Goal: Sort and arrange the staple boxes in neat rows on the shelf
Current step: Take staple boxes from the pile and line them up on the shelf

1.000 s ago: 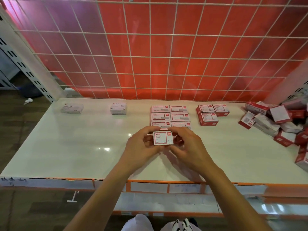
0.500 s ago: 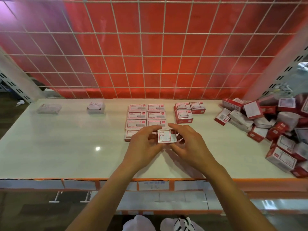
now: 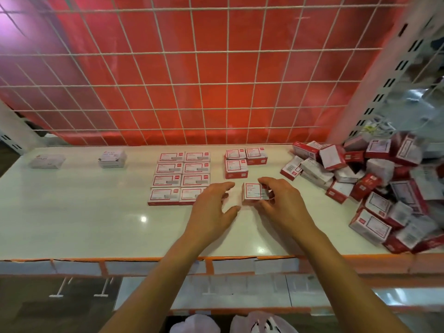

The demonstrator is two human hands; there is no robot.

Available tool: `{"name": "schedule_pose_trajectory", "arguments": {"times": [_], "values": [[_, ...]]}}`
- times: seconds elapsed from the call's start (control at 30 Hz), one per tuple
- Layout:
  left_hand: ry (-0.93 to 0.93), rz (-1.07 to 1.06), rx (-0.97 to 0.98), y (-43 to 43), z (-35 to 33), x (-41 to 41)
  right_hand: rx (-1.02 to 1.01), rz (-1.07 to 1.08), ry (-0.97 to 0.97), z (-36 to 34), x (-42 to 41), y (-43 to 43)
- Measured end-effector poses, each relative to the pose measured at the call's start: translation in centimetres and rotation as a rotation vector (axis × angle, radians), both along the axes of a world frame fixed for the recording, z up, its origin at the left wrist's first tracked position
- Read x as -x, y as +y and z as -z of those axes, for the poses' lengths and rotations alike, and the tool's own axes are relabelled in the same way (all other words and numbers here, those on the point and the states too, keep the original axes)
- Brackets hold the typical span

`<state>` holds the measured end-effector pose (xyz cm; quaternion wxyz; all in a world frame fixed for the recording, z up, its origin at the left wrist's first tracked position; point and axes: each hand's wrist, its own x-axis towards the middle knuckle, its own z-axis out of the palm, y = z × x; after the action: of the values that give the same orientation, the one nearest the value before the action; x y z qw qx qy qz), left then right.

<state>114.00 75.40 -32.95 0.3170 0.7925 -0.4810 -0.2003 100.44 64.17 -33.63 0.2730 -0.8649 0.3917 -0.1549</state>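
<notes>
"Head view: which box is in play, and where does it sit against the three-box cluster [image 3: 236,168]?"

"The staple box [image 3: 255,193] is just in front of the cluster, on the person's side, and slightly to its right. The right hand [image 3: 282,203] pinches it, thumb at its near side and fingers curled over its far side, label face up. Whether it rests on the shelf [image 3: 96,212] or hangs just above it, I cannot tell."

"And the other hand?"

"The left hand [image 3: 212,205] is off the cluster's front left, fingers loosely spread, holding nothing. It hovers over the near right corner of the eight-box block [image 3: 182,171], which lies just left of the cluster. Any contact there is hidden."

"So what does the coming move turn on?"

"The gap. The cluster has two boxes at the back and one at the front left, so its front right corner is bare. The held box lies just in front of that gap, so I judge that a short push away from the person would fill it. Its long side runs left to right, roughly parallel to the cluster's boxes but a touch twisted, so it likely needs a small squaring-up. The right hand is the nearer one and has the grip."

"Any risk?"

"Knocking the cluster's front left box out of line as the new one slides in beside it. The loose pile [image 3: 374,183], well to the cluster's right, suggests plenty of sorting is left."
</notes>
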Motion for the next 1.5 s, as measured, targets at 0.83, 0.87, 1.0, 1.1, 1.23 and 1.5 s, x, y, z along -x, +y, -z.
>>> {"name": "schedule_pose_trajectory", "arguments": {"times": [0.83,0.87,1.0,1.1,1.23,1.5], "values": [[-0.499,0.042,-0.243,-7.8,-1.8,-1.7,0.005,0.097,0.013,0.2,-2.4,-5.3],[-0.51,0.06,-0.271,-8.2,-1.9,-2.0,0.002,0.091,0.009,0.0,-2.5,-5.4],[-0.486,0.128,-0.379,-9.7,-2.3,-3.0,0.005,0.021,0.034,-0.5,-2.8,-6.1],[-0.46,0.169,-0.45,-10.7,-2.1,-3.7,-0.005,-0.03,0.083,-1.1,-3.2,-6.9],[-0.439,0.195,-0.469,-11.4,-1.5,-4.3,-0.063,-0.082,0.157,-1.4,-4.0,-8.4],[-0.43,0.219,-0.347,-11.9,-1.3,-5.5,-0.035,-0.075,0.168,-1.1,-3.6,-8.4]]}}
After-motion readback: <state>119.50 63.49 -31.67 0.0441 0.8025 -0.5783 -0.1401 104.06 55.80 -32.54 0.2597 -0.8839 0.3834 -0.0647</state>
